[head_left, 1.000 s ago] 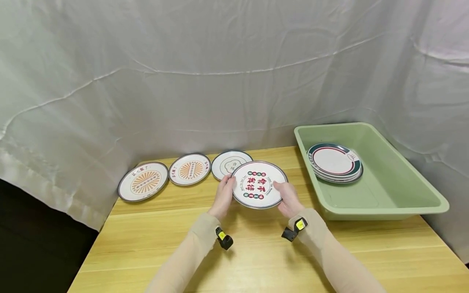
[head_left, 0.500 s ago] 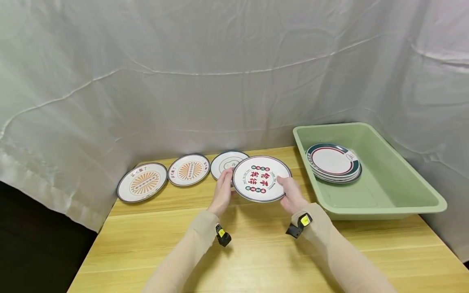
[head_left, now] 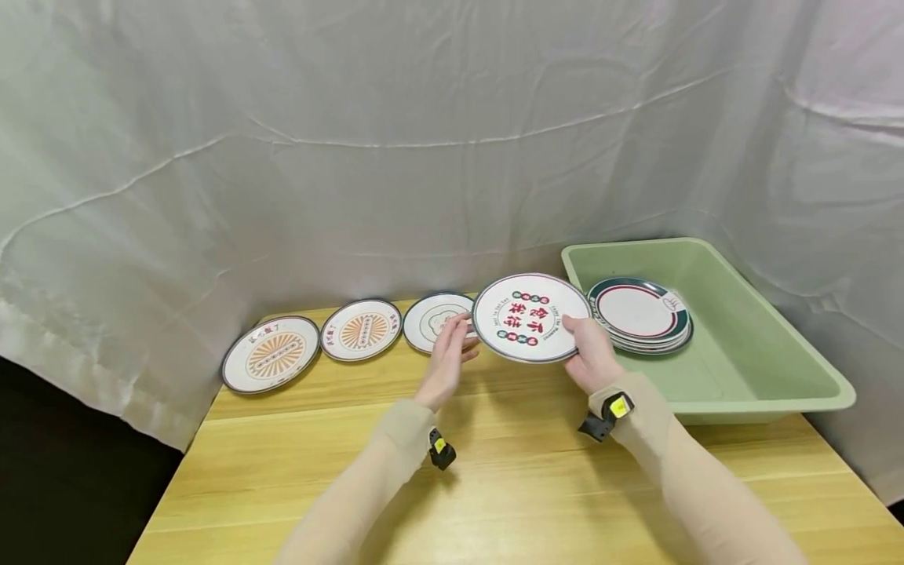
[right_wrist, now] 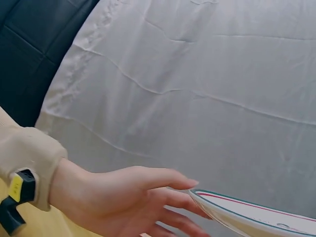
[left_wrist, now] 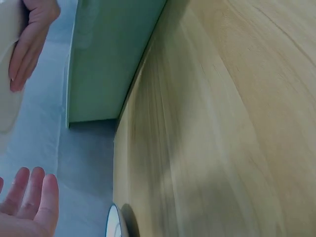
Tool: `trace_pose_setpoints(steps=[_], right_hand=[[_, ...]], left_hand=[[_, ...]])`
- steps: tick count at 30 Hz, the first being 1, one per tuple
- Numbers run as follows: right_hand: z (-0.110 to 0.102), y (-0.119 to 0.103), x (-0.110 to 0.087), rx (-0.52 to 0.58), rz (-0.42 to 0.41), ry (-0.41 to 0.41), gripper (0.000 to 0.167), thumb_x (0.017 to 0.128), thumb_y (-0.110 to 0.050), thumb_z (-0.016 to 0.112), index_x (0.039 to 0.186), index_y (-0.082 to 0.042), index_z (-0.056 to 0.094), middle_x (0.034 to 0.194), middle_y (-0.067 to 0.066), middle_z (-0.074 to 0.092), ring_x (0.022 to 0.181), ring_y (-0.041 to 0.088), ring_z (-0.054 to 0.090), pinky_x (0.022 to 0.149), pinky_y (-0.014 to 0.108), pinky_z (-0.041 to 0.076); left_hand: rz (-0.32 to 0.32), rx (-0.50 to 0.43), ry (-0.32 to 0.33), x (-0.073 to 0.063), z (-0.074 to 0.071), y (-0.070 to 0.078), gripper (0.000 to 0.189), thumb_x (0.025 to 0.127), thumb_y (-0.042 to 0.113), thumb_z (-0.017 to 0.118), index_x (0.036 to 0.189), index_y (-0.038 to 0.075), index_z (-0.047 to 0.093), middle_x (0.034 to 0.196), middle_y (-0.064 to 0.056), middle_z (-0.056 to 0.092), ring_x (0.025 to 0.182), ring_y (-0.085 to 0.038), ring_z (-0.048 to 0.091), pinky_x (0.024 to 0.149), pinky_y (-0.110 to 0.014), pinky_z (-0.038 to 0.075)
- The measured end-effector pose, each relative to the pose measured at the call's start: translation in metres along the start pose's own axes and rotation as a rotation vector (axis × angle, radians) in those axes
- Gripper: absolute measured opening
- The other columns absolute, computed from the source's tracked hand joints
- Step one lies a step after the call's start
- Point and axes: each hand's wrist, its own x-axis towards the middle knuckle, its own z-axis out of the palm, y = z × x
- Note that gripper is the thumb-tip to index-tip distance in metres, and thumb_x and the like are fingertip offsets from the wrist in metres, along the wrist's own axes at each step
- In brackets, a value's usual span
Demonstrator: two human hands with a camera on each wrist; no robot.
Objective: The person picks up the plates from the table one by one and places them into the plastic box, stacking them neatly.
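Note:
My right hand grips the right rim of a white plate with red characters and small green and red discs. Its thumb lies on top and its fingers are underneath. The plate is raised above the table and slightly tilted. At the plate's left rim is my left hand, fingers loosely extended. In the left wrist view, those fingers stand apart from the plate's pale underside. The right wrist view has the left thumb close to the rim; contact there is hard to tell.
Two orange-sunburst plates, one at far left and one beside it, lie along the table's back. A plate with a cloud-like outline follows. A green tub at right holds stacked green-rimmed plates. A grey curtain hangs behind.
The plate has moved up and to the right in my right hand. My left hand, which held its left rim a second ago, has loosened its fingers while following to the right.

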Motion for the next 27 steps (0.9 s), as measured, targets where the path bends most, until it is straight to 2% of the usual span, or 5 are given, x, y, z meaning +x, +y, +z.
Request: trace_pose_setpoints(steps=[4, 7, 14, 18, 27], right_hand=[[-0.008, -0.019, -0.001, 0.074, 0.011, -0.015, 0.056, 0.109, -0.009, 0.026, 0.163, -0.016, 0.011, 0.169, 0.000, 0.024, 0.152, 0.010, 0.031, 0.121, 0.023, 0.034], [-0.016, -0.032, -0.001, 0.128, 0.020, -0.015, 0.057, 0.109, -0.009, 0.027, 0.163, -0.018, 0.011, 0.169, -0.003, 0.023, 0.152, 0.009, 0.030, 0.121, 0.023, 0.034], [-0.040, -0.057, 0.003, 0.203, 0.017, -0.025, 0.059, 0.108, -0.010, 0.029, 0.162, -0.024, 0.010, 0.166, -0.007, 0.025, 0.153, 0.007, 0.027, 0.109, 0.025, 0.048], [-0.056, -0.067, 0.007, 0.236, 0.012, -0.034, 0.062, 0.108, -0.009, 0.029, 0.163, -0.026, 0.005, 0.166, -0.008, 0.023, 0.154, 0.007, 0.023, 0.112, 0.026, 0.046], [-0.093, -0.091, 0.022, 0.289, -0.017, 0.030, 0.068, 0.108, -0.006, 0.032, 0.162, -0.028, -0.002, 0.167, -0.013, 0.013, 0.153, 0.002, 0.018, 0.119, 0.019, 0.032]], left_hand=[[0.049, 0.050, -0.034, 0.004, 0.010, 0.003, 0.048, 0.111, 0.035, 0.032, 0.148, 0.008, 0.043, 0.140, -0.024, 0.055, 0.129, -0.045, 0.055, 0.111, -0.056, 0.048], [0.096, 0.120, -0.062, 0.005, 0.020, 0.007, 0.045, 0.111, 0.033, 0.035, 0.147, 0.009, 0.044, 0.139, -0.021, 0.058, 0.128, -0.041, 0.058, 0.110, -0.051, 0.050], [0.212, 0.218, -0.130, 0.011, 0.048, 0.015, 0.040, 0.108, 0.024, 0.042, 0.145, 0.009, 0.048, 0.138, -0.018, 0.061, 0.127, -0.033, 0.062, 0.109, -0.041, 0.051], [0.261, 0.289, -0.177, 0.012, 0.063, 0.018, 0.040, 0.107, 0.024, 0.045, 0.145, 0.010, 0.049, 0.139, -0.013, 0.062, 0.128, -0.026, 0.062, 0.110, -0.035, 0.050], [0.435, 0.627, -0.279, 0.008, 0.097, 0.027, 0.045, 0.106, 0.030, 0.047, 0.148, 0.013, 0.048, 0.146, -0.006, 0.058, 0.134, -0.018, 0.056, 0.116, -0.029, 0.043]])
